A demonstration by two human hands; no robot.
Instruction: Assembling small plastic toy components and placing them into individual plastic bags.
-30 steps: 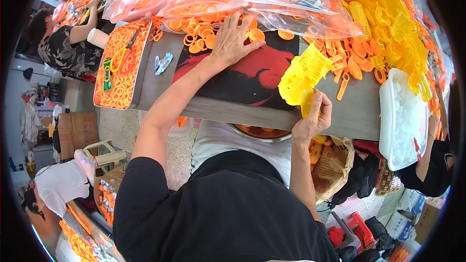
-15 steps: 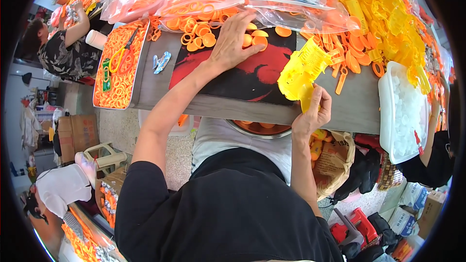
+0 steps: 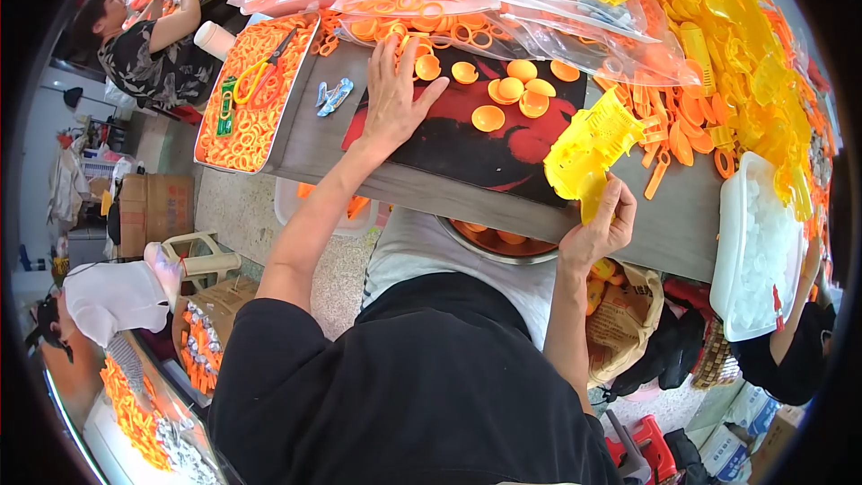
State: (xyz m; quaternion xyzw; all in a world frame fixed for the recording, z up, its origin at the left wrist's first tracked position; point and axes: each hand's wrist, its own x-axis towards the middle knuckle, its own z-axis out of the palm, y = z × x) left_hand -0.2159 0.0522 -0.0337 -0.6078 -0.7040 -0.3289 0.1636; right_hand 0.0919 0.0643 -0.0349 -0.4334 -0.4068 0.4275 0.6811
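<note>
While the right hand (image 3: 602,229) grips a yellow plastic shell (image 3: 593,145), the open left hand (image 3: 395,108) seems to sort orange cups (image 3: 488,119); lifting one needs pinching.

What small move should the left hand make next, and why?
Probably reach across and pick up one loose orange cup from the mat: the left hand is spread open, several cups lie between the two hands, and the right hand holds the yellow part up beside them.
</note>
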